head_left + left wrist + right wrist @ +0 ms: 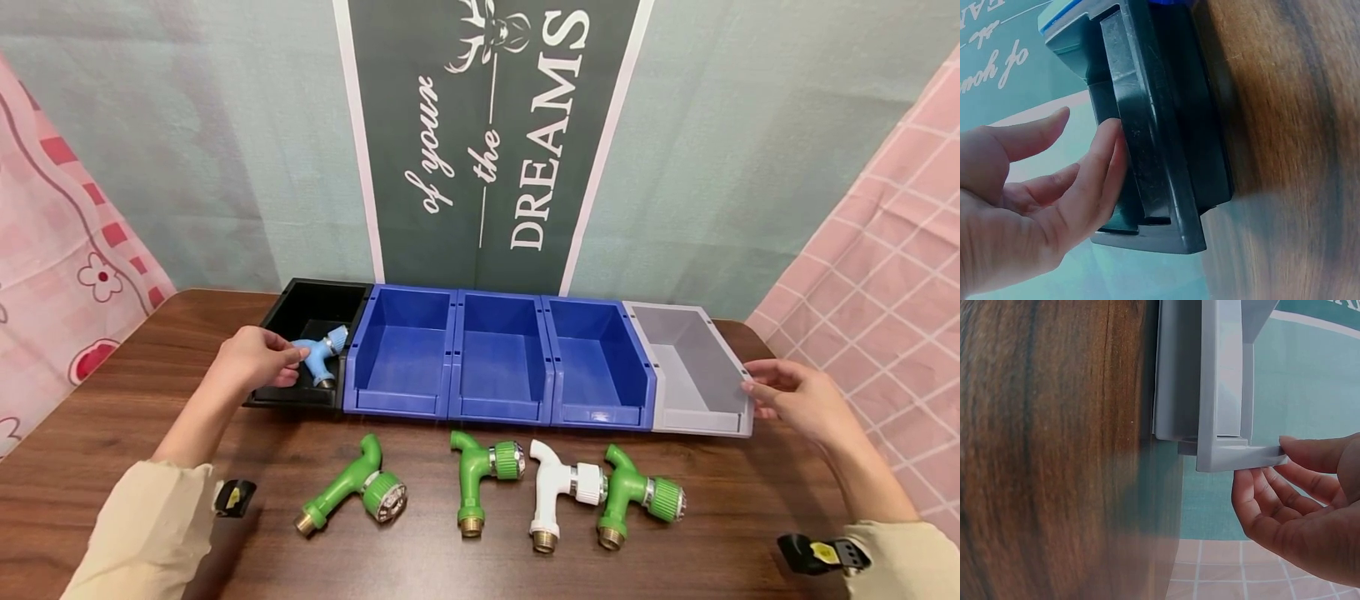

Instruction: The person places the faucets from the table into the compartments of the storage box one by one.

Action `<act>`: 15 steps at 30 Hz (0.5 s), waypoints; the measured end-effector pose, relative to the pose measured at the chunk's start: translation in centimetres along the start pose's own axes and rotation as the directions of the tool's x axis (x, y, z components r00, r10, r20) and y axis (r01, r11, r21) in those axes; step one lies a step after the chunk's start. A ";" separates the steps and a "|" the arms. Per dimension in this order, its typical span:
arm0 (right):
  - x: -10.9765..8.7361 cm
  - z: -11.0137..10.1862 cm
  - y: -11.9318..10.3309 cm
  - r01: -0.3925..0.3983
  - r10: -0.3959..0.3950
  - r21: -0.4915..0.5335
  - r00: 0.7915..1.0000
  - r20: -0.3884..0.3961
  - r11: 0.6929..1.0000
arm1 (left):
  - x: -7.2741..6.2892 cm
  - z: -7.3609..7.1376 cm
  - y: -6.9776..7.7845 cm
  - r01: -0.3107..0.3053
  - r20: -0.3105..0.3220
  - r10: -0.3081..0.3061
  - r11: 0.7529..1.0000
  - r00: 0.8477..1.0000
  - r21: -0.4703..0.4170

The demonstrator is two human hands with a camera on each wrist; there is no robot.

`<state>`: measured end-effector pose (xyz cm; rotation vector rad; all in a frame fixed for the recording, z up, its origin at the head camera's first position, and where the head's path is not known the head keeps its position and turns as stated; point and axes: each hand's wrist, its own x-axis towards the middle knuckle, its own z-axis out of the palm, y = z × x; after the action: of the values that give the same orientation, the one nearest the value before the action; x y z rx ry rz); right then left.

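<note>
A light blue faucet (pixel 321 358) with a brass threaded end lies in the black bin (pixel 296 395) at the left. My left hand (pixel 258 358) reaches over that bin's side, fingertips beside the faucet's spout. In the left wrist view, thumb and fingers stand apart with nothing visible between them, and the fingers (pixel 1094 165) dip behind the bin's front lip; the faucet is hidden there. At the row's right end, my right hand (pixel 806 400) pinches the outer rim of the grey bin (pixel 738 421), thumb on the edge and fingers against the outside.
Three blue bins (pixel 401 402) stand side by side between the black and grey ones. In front, on the wooden table (pixel 390 567), lie three green faucets (pixel 471 475) and a white faucet (pixel 550 487). Cloth backdrops (pixel 225 167) hang behind the table and at both sides.
</note>
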<state>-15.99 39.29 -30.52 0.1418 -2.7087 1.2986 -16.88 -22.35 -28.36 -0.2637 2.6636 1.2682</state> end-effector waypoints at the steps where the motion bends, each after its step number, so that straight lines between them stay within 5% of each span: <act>1: 0.0 0.0 0.0 0.000 0.000 -0.003 1.000 -0.001 1.000 | -0.1 0.0 0.0 -0.005 0.005 0.005 1.000 1.000 -0.011; 15: 0.0 -0.1 0.1 -0.029 0.028 0.055 1.000 0.006 0.998 | -1.1 0.1 0.2 -0.058 0.052 0.061 0.997 0.997 -0.053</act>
<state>-16.01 39.41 -30.55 0.1124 -2.6896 1.3833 -15.90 -22.00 -28.02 -0.1564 2.6148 1.3430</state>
